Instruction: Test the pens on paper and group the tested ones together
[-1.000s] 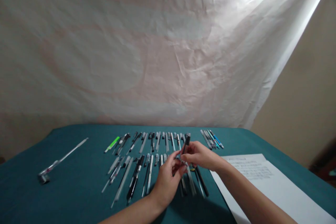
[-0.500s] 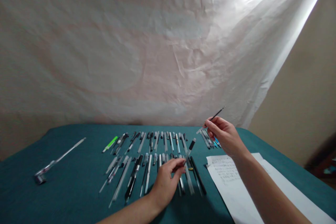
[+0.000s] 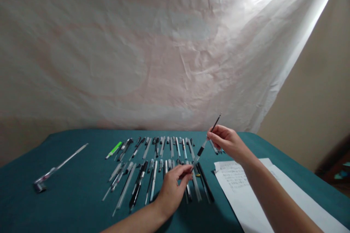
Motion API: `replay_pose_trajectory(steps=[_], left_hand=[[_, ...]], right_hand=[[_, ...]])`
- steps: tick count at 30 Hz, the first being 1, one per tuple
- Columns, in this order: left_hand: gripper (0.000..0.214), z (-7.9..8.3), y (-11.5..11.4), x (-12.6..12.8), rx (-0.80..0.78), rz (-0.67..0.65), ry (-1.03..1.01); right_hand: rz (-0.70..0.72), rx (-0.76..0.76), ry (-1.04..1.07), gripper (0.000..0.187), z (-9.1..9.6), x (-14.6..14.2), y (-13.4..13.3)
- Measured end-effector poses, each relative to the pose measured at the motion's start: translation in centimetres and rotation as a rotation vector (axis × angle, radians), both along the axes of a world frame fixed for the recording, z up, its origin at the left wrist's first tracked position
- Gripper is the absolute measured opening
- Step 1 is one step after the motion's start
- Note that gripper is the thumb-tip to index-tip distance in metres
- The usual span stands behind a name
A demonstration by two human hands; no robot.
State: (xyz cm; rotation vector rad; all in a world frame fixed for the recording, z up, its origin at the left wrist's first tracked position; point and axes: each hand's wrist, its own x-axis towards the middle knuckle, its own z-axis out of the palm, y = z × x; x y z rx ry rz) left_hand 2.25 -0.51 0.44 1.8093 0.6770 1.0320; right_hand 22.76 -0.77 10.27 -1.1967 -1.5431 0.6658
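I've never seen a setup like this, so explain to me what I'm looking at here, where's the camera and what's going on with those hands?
There's no machine here: these are a person's bare hands, seen by a camera worn on their head, looking forward and down. The left hand holds a clear pen barrel with a dark grip, tilted upward. The right hand pinches a thin dark pen refill by the barrel's upper end; I can't tell whether it's inside. On the green tablecloth lie two rows of pens and pen parts, with white paper bearing lines of writing at the right. A pale cloth hangs behind.
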Motion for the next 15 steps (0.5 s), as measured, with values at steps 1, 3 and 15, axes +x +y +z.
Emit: replay_pose_trajectory(steps=[1, 3, 15], left_hand=[[0.023, 0.0, 0.0, 0.0, -0.003, 0.002, -0.005], [0.022, -0.2, 0.1, 0.0, -0.013, 0.007, -0.012], [0.022, -1.0, 0.8, 0.3, -0.133, 0.047, -0.070]], right_hand=[[0.020, -0.018, -0.026, 0.028, 0.0, -0.2, -0.1], [0.058, -0.058, -0.077, 0.028, 0.0, -0.6, -0.2], [-0.216, 0.048, -0.647, 0.032, -9.3, 3.3, 6.4]])
